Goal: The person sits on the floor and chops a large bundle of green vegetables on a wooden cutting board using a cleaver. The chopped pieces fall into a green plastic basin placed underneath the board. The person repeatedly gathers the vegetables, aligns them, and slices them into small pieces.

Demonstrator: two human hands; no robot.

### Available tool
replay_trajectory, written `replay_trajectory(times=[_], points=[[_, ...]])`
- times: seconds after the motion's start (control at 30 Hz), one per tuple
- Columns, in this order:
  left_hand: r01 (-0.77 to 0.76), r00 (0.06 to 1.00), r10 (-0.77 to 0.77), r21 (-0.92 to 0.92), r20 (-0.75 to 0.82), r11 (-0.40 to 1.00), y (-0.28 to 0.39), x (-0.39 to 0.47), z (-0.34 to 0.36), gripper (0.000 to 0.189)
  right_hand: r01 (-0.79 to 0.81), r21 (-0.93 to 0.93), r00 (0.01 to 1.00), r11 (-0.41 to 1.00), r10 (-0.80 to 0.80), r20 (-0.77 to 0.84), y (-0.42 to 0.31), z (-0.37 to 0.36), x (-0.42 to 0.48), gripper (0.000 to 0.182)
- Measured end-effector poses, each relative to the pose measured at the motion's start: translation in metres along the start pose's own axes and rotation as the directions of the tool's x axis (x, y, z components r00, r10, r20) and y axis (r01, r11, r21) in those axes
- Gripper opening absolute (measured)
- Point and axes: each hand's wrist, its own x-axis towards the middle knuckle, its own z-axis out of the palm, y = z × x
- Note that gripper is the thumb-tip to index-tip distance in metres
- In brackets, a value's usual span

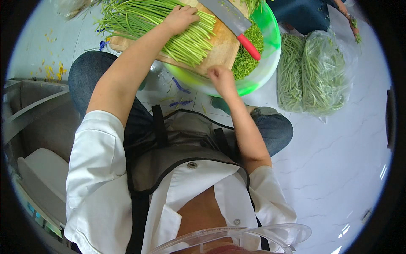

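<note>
My left hand [181, 19] lies over a thick bundle of long green vegetable stems [190, 47], fingers bent across it. The stems lie on a wooden cutting board [226, 41], their pale cut ends toward the right. A cleaver [226, 14] rests flat across the board, its red handle [249, 47] reaching out over the basin. My right hand [223, 79] is curled by the board's near corner, with nothing visible in its fingers. Finely chopped green stems [252, 41] fill part of the green and white plastic basin [269, 54] under the board.
Right of the basin, clear plastic bags [326, 76] of long green vegetables lie on the tiled floor [333, 152]. Another person's hand [342, 8] shows at top right. Blue strips [180, 103] and yellow scraps [54, 73] litter the floor. A metal rack [35, 108] stands at left.
</note>
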Motion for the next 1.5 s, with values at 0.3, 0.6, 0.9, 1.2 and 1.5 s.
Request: replay_trajectory(times=[0.3,0.6,0.9,1.2,1.5], points=[[0.024,1.0,-0.025,-0.125,-0.006,0.992,-0.02,0.015,0.023,0.037,0.083,-0.135,0.966,0.987,-0.113,-0.231,0.024,0.019,0.102,0.014],[0.036,0.997,-0.048,-0.189,-0.06,0.981,-0.022,0.014,0.023,0.035,-0.061,-0.243,0.989,0.968,0.026,-0.143,0.024,0.025,0.13,0.014],[-0.087,0.996,0.086,-0.108,-0.012,0.99,-0.001,0.001,0.001,0.017,-0.197,0.203,0.967,0.959,0.225,-0.122,0.035,0.019,0.134,0.016],[-0.043,0.999,0.041,-0.046,-0.027,0.998,0.004,-0.003,0.014,0.018,-0.002,-0.005,0.986,1.0,0.001,-0.165,0.041,0.028,0.131,0.015],[-0.022,1.0,0.024,-0.101,0.02,0.995,0.006,-0.003,0.012,0.011,0.103,-0.158,0.97,0.982,-0.135,-0.204,0.034,0.032,0.128,0.014]])
